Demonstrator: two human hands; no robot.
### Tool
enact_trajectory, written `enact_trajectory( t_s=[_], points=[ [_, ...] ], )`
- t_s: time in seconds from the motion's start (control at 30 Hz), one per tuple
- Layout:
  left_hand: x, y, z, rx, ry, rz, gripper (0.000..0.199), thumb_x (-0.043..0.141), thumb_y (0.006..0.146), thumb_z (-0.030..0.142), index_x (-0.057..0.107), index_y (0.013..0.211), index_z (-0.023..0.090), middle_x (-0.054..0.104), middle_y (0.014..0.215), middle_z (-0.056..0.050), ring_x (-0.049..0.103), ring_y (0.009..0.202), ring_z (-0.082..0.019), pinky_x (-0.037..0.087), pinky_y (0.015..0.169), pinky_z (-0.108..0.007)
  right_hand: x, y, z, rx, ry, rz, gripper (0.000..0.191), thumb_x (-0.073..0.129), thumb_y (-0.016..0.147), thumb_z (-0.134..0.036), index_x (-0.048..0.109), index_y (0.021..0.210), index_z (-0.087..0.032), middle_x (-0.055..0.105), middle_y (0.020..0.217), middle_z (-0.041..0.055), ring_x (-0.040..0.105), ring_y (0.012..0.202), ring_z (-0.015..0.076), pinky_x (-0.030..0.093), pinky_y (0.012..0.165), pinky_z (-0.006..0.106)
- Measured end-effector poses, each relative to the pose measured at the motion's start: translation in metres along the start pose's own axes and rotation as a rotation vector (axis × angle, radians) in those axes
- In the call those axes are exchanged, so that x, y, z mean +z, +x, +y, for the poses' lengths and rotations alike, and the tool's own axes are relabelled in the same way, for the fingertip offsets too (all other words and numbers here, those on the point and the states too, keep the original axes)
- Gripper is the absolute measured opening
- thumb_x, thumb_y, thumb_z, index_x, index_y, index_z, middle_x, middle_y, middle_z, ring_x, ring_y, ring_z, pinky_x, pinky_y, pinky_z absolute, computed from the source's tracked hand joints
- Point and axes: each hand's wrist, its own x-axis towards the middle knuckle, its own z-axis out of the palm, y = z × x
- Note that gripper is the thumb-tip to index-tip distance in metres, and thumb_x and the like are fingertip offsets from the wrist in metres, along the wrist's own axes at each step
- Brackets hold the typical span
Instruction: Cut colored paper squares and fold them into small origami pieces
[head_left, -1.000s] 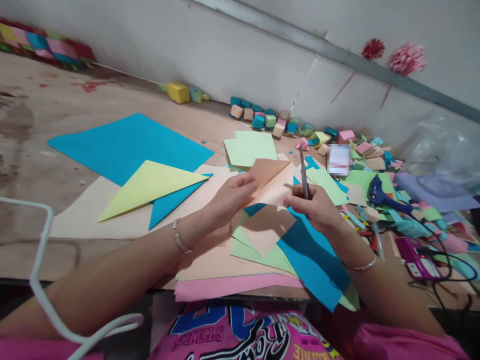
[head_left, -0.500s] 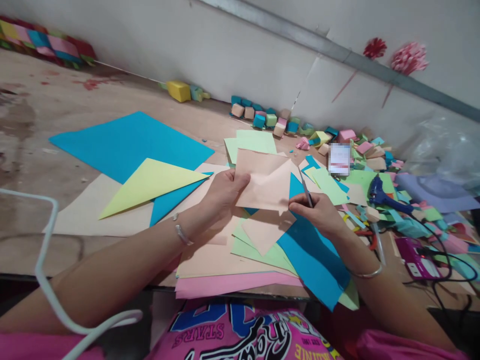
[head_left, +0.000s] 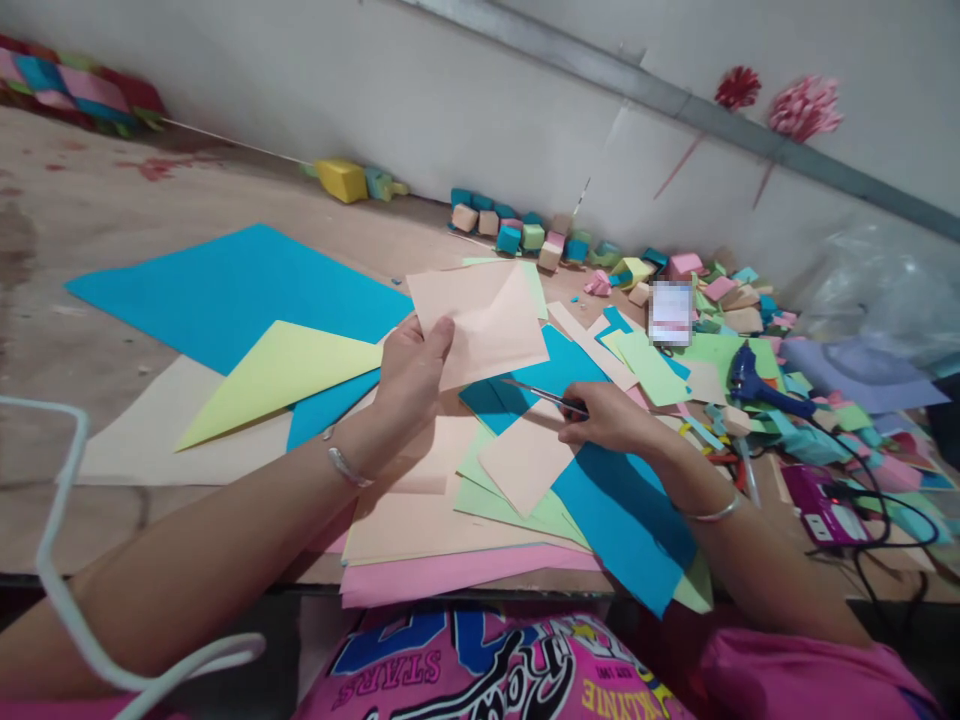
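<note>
My left hand [head_left: 416, 365] pinches a peach sheet of paper [head_left: 487, 320] at its lower left edge, thumb on top, and holds it above the table. A faint crease crosses the sheet. In my right hand [head_left: 607, 418] is a pair of scissors [head_left: 551, 397], its thin blades pointing left, just below the sheet and apart from it. My fingers hide the scissors' handles. Under my hands lie a smaller peach piece [head_left: 525, 460], blue paper [head_left: 626, 510] and green sheets [head_left: 487, 500]. A narrow peach strip [head_left: 592, 345] lies beyond my right hand.
On the left lie a large blue sheet [head_left: 240, 290] and a folded yellow sheet [head_left: 277, 385]. Small paper boxes [head_left: 510, 235] line the wall. To the right are a blue glue gun [head_left: 765, 385], paper scraps [head_left: 832, 450], a purple power strip [head_left: 825, 508] with black cables, and a pixelated card [head_left: 670, 313].
My left hand has moved the peach sheet left and tilted it. The scissors have come away from its right edge and swung to point left. A narrow peach strip now lies on the table.
</note>
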Motion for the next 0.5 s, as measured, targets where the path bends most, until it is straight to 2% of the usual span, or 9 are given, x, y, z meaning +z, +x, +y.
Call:
enact_trajectory(
  t_s=[0.1,0.2,0.3,0.4,0.5],
  points=[
    [-0.001,0.004,-0.001,0.003,0.021,0.048,0.018,0.07,0.081,0.03,0.068,0.093,0.016,0.075,0.096,-0.006,0.07,0.089,-0.021,0.057,0.077,-0.031,-0.001,0.0,0.003,-0.001,0.03,-0.013,0.014,0.068,0.066,-0.023,0.055,0.063,-0.02,0.056,0.06,-0.002,0.051,0.057,0.0136,0.032,0.053,0.026],
    [-0.003,0.005,-0.005,-0.009,0.026,0.044,0.02,0.071,0.08,0.032,0.068,0.094,0.017,0.075,0.095,-0.005,0.07,0.087,-0.021,0.058,0.075,-0.03,-0.009,-0.009,0.02,0.022,0.038,0.06,0.017,0.068,0.066,-0.029,0.053,0.063,-0.02,0.053,0.062,-0.0031,0.049,0.06,0.0134,0.032,0.055,0.026],
    [-0.003,-0.001,-0.006,-0.088,0.025,-0.056,0.024,0.07,0.08,0.033,0.068,0.099,0.018,0.075,0.092,-0.006,0.07,0.082,-0.021,0.057,0.068,-0.029,-0.031,-0.025,0.054,0.124,0.04,0.195,0.02,0.06,0.072,-0.036,0.051,0.063,-0.021,0.05,0.061,-0.0025,0.049,0.06,0.0141,0.034,0.055,0.026],
    [0.001,-0.014,-0.003,-0.25,0.038,-0.207,0.028,0.071,0.078,0.035,0.068,0.096,0.015,0.074,0.086,-0.008,0.069,0.074,-0.022,0.054,0.061,-0.029,-0.055,-0.043,0.091,0.29,-0.003,0.383,0.021,0.06,0.072,-0.04,0.054,0.069,-0.02,0.054,0.061,0.0008,0.052,0.058,0.0179,0.037,0.054,0.029],
    [0.005,-0.029,0.0,-0.338,0.049,-0.328,0.028,0.074,0.074,0.035,0.067,0.089,0.012,0.072,0.081,-0.008,0.066,0.07,-0.021,0.051,0.059,-0.029,-0.066,-0.057,0.104,0.421,-0.082,0.61,0.028,0.065,0.069,-0.04,0.063,0.082,-0.015,0.063,0.073,0.0105,0.059,0.069,0.0264,0.042,0.058,0.035]
  ],
)
